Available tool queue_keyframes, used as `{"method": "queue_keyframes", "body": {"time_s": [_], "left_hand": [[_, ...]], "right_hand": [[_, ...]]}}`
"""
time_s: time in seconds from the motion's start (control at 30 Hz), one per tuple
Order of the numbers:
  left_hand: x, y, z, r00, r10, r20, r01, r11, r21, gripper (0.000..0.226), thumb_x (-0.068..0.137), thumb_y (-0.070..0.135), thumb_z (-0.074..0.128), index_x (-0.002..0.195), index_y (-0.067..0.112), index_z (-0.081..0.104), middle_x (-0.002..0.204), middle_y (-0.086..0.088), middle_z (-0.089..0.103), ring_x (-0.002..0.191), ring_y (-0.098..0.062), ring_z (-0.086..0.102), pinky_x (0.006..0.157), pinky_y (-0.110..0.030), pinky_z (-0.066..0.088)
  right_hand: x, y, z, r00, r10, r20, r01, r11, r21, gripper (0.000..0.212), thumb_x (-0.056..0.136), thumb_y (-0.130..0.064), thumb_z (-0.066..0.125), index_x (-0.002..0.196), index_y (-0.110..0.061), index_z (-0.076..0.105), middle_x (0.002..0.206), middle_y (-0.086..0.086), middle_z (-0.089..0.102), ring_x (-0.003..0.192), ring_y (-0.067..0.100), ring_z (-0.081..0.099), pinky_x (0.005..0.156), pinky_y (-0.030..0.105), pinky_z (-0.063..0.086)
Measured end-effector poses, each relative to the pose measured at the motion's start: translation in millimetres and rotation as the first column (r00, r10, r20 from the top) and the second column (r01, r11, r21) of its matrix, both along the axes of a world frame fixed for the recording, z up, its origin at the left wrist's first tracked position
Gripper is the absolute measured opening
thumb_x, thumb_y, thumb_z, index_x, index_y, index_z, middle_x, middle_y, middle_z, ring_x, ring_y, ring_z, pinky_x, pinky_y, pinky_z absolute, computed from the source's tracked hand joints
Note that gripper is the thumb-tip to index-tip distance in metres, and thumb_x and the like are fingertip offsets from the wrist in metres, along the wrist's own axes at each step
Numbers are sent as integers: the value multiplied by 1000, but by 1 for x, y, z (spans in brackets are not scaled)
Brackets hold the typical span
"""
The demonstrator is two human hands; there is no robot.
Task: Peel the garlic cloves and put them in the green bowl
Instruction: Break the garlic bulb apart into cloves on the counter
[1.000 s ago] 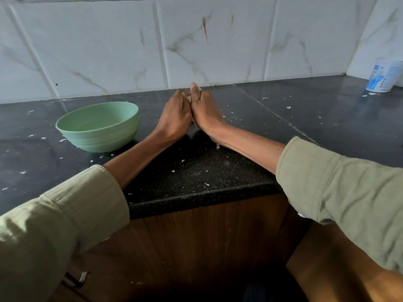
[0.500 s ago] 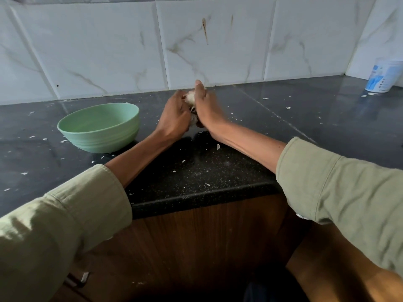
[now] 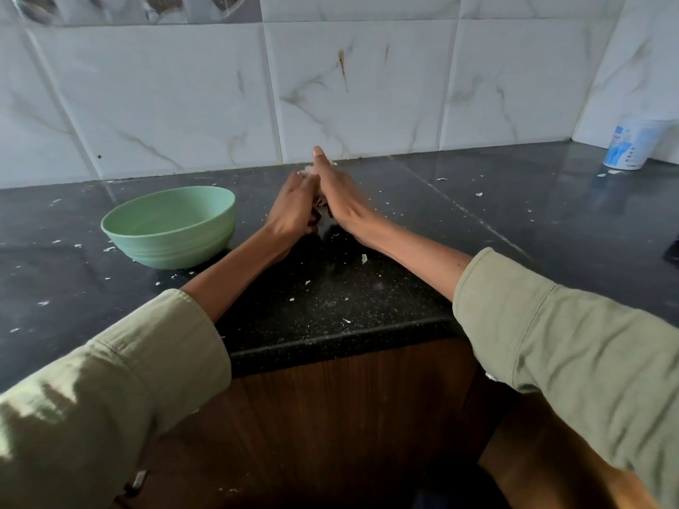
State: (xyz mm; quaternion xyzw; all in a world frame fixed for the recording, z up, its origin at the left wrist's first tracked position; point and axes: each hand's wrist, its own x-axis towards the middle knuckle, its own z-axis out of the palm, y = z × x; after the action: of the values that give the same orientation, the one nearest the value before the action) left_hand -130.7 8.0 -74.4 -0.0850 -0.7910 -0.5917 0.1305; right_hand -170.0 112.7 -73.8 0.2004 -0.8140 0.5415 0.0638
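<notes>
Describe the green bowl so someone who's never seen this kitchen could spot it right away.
Start at the dark stone countertop below the white marble-look wall tiles. On its left part, just left of the left hand, stands the green bowl. It is the only pale green, round, open dish there; the other container is white and blue, far right.

Olive-green shirt sleeves w/ turned-back cuffs.

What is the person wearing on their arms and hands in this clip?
Both arms wear loose, pale olive-green sleeves, the left sleeve and right sleeve rolled up so the forearms are bare. The left hand and right hand are ungloved; no rings or watch show.
</notes>
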Motion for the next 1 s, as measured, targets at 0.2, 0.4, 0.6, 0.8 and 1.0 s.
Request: {"method": "queue_keyframes", "body": {"time_s": [0.2,0.4,0.6,0.8,1.0], "left_hand": [[4,2,3,998,59,-9,-59,998,14,33,116,32,31,126,11,54,85,-1,57,50,-3,52,43,-18,39],[5,5,2,998,56,-39,-50,990,135,31,117,29,30,114,25,61,71,3,50,42,-1,38,42,-21,33],[0,5,0,994,109,-8,-105,975,194,35,116,25,30,116,19,64,82,-6,51,54,-10,41,46,-24,36],[-2,6,-2,993,117,-15,-111,973,200,37,116,25,29,119,15,64,82,-3,57,53,-9,42,43,-22,35],[-1,8,-3,992,121,-33,-115,981,157,36,116,27,28,114,23,65,91,0,66,54,-6,47,46,-21,39]], "right_hand": [[1,-4,-1,991,-114,-66,113,993,-21,71,102,-71,23,105,-23,75,91,-2,77,91,16,72,92,42,56],[-4,-10,-3,958,-233,-166,237,972,4,61,107,-55,26,80,-17,66,80,10,73,80,29,71,77,41,55],[-2,-9,-4,951,-215,-223,201,976,-85,61,112,-32,30,59,-21,58,62,0,67,67,23,67,72,36,51],[-4,-7,-5,967,-191,-168,168,975,-143,60,112,-31,30,59,-15,53,57,3,62,55,18,57,58,32,41],[-7,-6,-6,986,-153,-71,137,971,-196,60,112,-35,29,62,-15,57,54,-3,61,51,14,57,58,29,41]]}}
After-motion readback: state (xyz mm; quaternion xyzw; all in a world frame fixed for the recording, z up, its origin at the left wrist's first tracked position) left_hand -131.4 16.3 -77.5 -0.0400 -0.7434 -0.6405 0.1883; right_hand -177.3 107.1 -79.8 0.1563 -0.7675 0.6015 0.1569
